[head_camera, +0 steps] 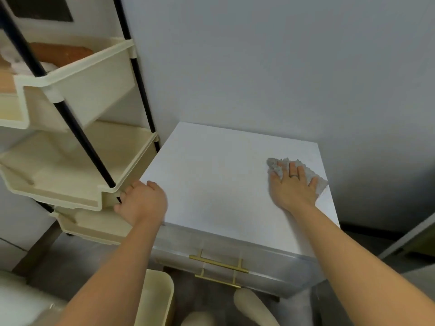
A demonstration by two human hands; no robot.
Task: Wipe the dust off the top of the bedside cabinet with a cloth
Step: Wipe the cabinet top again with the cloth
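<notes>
The white bedside cabinet [219, 184] stands against the grey wall, its flat top facing me. A crumpled grey cloth [313, 176] lies on the right side of the top, near the right edge. My right hand [293, 187] lies flat on the cloth with fingers spread, pressing it to the surface; a ring sits on one finger. My left hand [141, 201] grips the cabinet's front left corner, fingers curled over the edge.
A cream tiered storage cart [77, 149] with black poles stands close against the cabinet's left side. Two gold drawer handles [219, 264] run across the cabinet front. A cream bin [155, 300] sits on the floor below, and pale slippers show at the bottom.
</notes>
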